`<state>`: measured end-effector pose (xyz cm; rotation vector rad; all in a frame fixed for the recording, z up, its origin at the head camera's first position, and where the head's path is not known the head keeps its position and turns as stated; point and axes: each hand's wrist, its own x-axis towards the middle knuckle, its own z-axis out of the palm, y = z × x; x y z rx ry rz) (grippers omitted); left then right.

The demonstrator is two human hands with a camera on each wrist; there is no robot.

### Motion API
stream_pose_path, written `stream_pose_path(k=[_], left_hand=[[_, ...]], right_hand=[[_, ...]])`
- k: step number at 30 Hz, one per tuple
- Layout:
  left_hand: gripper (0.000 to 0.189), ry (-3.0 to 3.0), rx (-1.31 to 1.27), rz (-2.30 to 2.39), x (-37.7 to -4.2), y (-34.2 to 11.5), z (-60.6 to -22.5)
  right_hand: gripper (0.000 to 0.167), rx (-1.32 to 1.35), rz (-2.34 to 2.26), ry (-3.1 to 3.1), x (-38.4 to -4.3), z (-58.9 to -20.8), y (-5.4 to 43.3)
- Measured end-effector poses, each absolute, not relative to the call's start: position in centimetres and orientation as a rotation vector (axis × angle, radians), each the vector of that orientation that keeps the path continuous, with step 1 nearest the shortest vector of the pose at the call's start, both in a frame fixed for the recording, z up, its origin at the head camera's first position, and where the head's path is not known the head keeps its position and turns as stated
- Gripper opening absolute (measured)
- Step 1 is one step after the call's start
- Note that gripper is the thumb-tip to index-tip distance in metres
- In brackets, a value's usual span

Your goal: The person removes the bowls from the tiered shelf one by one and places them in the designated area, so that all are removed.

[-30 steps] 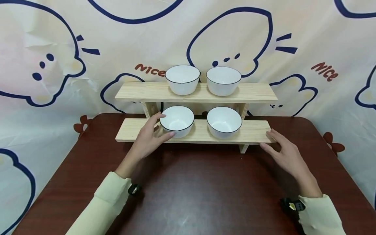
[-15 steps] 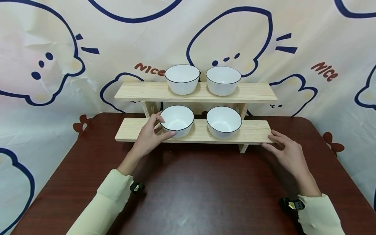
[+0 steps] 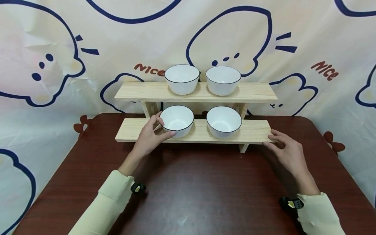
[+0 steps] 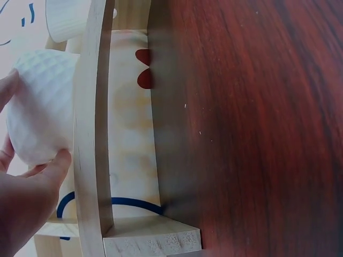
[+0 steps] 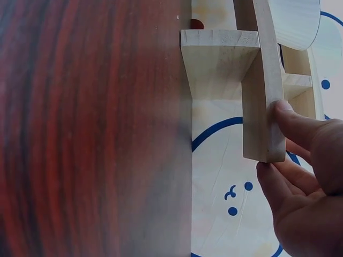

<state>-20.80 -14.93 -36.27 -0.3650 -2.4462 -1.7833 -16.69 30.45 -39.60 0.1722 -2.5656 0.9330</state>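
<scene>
My left hand [image 3: 149, 137] grips the white, dark-rimmed bowl [image 3: 179, 122] at the left of the lower shelf board, thumb at its front and fingers on its left side. The left wrist view shows the dimpled outside of this bowl [image 4: 43, 107] between thumb and fingers. At the right end of the wooden shelf [image 3: 255, 130], my right hand [image 3: 289, 153] holds the corner. In the right wrist view, the thumb lies on the board's front edge [image 5: 276, 134] and fingertips [image 5: 265, 171] touch its end.
Beside the gripped bowl stands a second white bowl [image 3: 224, 122] on the lower board. Two more bowls, a left one [image 3: 182, 80] and a right one [image 3: 223, 81], sit on the upper board [image 3: 138, 91]. The shelf stands on a dark red-brown table [image 3: 188, 189] before a printed cloth [image 3: 141, 39].
My left fingers have closed in slightly around the bowl. My right hand has shifted a little to the right and its fingers have drawn in on the shelf's corner. The bowls stay in place.
</scene>
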Motion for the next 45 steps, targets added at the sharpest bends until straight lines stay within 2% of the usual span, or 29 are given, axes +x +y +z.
stream_pose_path(k=[23,45], left_hand=[[0.053,-2.458,-0.358,-1.86,-19.7,-15.0,-36.6],[0.049,-2.447,-0.552,-1.783,-18.3,-14.4,-36.7]], right_hand=[[0.04,0.145,0.961,-2.55,-16.7,-39.9,30.4],[0.044,0.15,0.894,-2.572,-16.9,-39.7,30.2]])
